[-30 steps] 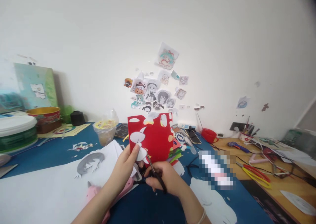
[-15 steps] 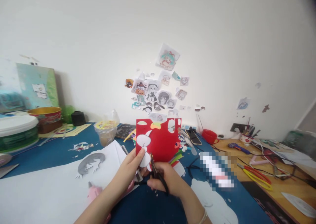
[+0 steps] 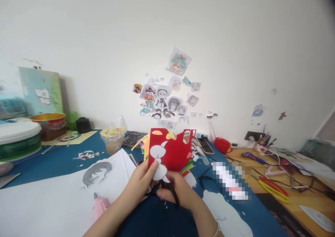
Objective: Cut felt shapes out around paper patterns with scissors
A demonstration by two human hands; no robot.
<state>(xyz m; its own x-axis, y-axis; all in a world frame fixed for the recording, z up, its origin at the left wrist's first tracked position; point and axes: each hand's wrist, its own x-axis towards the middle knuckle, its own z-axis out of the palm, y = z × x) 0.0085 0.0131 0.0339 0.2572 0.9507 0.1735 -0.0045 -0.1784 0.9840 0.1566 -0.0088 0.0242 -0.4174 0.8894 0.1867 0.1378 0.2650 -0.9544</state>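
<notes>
My left hand [image 3: 145, 174] is closed on a red sheet of paper [image 3: 174, 155] with several holes cut in it, pinching a white bow-shaped paper cutout [image 3: 158, 163] against its front with the thumb. My right hand [image 3: 179, 191] grips a pair of black-handled scissors [image 3: 171, 191] just below the sheet's lower edge. The blades are mostly hidden behind the paper and fingers. A white sheet with a grey hair cutout [image 3: 96, 173] lies left of my arms, beside a pink toy [image 3: 101, 206].
Behind the red sheet lie coloured paper scraps [image 3: 187, 169] and a phone [image 3: 206, 145]. A lidded plastic cup [image 3: 113, 139] stands left of them. At right are a red mug [image 3: 222, 145], red-and-yellow-handled pliers [image 3: 273, 188], cables, and a large white cutout [image 3: 227, 214].
The red sheet and the white bow have tilted and shifted slightly right. The scissor blades, visible before in front of the sheet, are now mostly hidden.
</notes>
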